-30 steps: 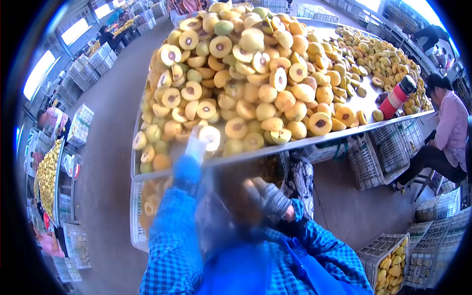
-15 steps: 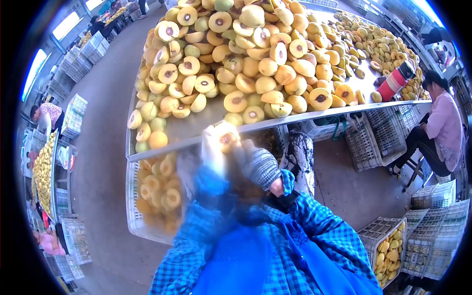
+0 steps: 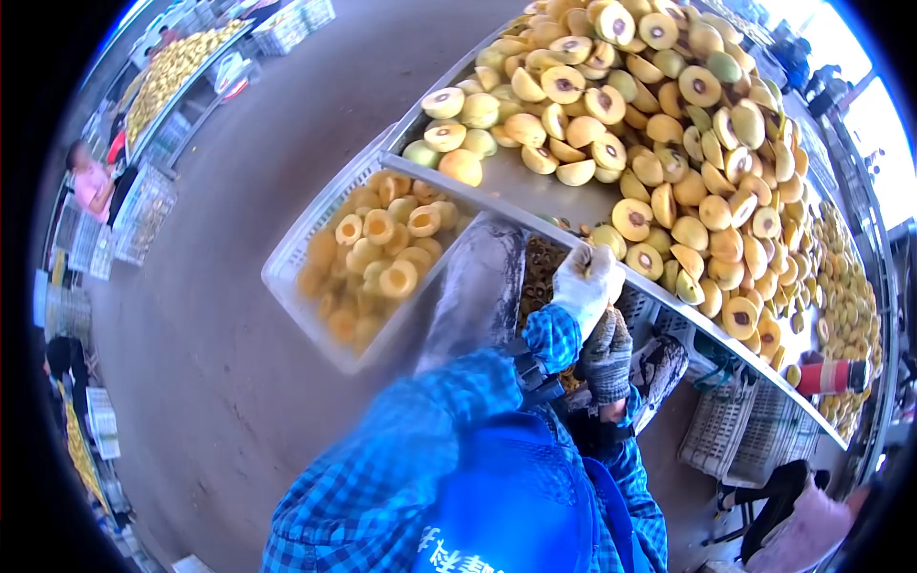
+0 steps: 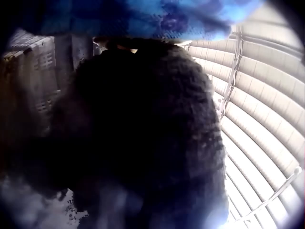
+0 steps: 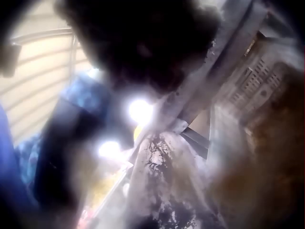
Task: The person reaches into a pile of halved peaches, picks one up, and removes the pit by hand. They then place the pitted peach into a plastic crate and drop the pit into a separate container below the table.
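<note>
In the head view, my white-gloved left hand point(image 3: 585, 286) is curled at the near edge of the metal table, holding a yellow peach half that its fingers mostly hide. Right below it my right hand point(image 3: 607, 355), in a grey knit glove, is brought up close with its fingers curled; I cannot tell what it grips. Cut peach halves point(image 3: 564, 84), many with the pit showing, are heaped on the table point(image 3: 535, 186). Both wrist views are dark and blurred; the left wrist view is mostly a shadowed glove point(image 4: 190, 114).
A white crate point(image 3: 287, 258) of pitted peach halves stands left of my leg. Brown pits point(image 3: 544, 272) lie under the table edge. A red bottle point(image 3: 831, 376) rests on the table's right end. A seated person point(image 3: 807, 525) and stacked crates point(image 3: 731, 420) are at lower right.
My left hand has taken a peach half from the heap, brought it back to the table edge and met the right hand there. The head view has swung left, showing more of the crate.
</note>
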Motion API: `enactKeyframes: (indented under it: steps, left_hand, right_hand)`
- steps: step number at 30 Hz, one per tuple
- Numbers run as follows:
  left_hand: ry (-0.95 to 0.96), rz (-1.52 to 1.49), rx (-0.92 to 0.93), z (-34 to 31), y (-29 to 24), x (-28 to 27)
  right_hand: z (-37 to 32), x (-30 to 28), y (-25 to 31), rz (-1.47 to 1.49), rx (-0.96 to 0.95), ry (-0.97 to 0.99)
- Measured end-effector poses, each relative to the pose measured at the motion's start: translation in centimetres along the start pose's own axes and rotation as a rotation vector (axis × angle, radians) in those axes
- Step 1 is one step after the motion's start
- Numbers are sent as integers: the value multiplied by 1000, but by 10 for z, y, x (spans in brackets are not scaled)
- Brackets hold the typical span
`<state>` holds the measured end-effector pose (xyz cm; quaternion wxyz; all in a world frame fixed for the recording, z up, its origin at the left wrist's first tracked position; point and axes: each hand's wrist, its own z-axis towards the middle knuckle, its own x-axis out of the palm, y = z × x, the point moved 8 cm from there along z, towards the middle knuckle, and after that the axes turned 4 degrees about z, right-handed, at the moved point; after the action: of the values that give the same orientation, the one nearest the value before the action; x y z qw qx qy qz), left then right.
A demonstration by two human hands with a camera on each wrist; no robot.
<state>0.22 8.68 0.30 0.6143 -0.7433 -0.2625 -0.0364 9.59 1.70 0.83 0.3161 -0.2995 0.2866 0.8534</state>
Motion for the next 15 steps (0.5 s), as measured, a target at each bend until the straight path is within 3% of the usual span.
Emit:
enactKeyframes:
  steps: [2,4,7,8,11,12,13,15]
  left_hand:
    - [88,-225,-36,3,17,6]
    - [44,-38,0,4,16,4]
    - [41,324,151,-6,-11,4]
    - [57,387,173,-8,-15,6]
    - [134,148,-46,0,7,6]
    - [163,67,-119,1,16,8]
    - [192,-15,-190,1,24,12]
    - [260,-60,-157,0,26,15]
  right_hand:
    - [-9,14,-24,245,216,49]
    - [-16,26,-40,596,457,173]
    - [-7,24,-32,676,505,215]
    - [-14,29,-38,854,597,142]
    - [-8,26,-33,847,562,171]
    - [-13,25,-34,906,708,235]
    - [-10,25,-33,867,632,281]
    - [-8,23,-32,813,617,384]
